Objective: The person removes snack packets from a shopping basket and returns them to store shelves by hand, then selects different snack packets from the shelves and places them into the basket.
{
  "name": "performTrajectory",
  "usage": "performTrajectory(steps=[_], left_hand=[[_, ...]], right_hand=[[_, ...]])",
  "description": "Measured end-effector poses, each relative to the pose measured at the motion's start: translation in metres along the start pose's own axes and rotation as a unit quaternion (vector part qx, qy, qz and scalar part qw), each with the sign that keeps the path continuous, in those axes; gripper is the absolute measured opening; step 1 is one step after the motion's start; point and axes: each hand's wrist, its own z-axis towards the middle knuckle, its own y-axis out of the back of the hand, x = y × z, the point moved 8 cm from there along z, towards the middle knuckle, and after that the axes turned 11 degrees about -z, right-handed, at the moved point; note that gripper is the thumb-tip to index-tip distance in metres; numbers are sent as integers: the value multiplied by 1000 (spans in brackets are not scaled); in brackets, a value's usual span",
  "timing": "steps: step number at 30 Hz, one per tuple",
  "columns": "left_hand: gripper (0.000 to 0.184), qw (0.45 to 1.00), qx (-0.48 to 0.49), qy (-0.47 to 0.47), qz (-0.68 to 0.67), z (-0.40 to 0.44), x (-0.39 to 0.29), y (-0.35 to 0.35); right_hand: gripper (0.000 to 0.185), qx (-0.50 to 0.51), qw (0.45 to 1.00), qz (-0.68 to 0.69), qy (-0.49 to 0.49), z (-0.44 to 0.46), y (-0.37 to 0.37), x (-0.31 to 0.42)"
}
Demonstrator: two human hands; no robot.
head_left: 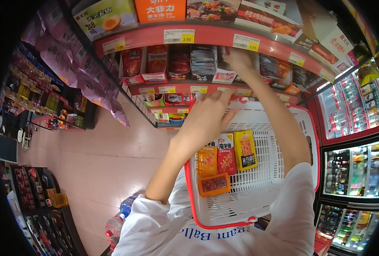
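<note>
In the head view my right hand (239,61) reaches into a white box (224,77) on the snack shelf. Its fingers are partly hidden inside, so what they hold cannot be made out. My left hand (211,112) is held over the far left of a white shopping basket (236,213) with a red rim. Its thumb stands apart from the fingers, and nothing shows in it. Inside the basket lie an orange snack packet (207,161), a red snack packet (226,158), a yellow snack packet (245,150) and a small orange packet (214,184).
Boxes of packets (203,59) line the shelf beside my right hand, beneath a red price rail (210,37). Purple bags (82,72) hang at the left. Lit drink coolers (355,170) stand at the right. Large bottles (114,226) are by the lower left.
</note>
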Motion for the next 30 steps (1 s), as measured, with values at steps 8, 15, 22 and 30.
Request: performTrajectory(steps=[8,15,22,30], left_hand=[[28,972,-67,4,-225,-7,12,9],[39,984,-68,35,-162,-8,22,1],[59,929,-128,94,-333,-8,26,7],[46,953,-27,125,-275,-13,17,-7]], right_hand=[[38,-23,897,427,-112,-49,58,-51],[35,90,707,664,-225,-127,61,-56],[43,134,703,673,-184,-190,86,-20],[54,183,665,703,-174,-228,77,-9]])
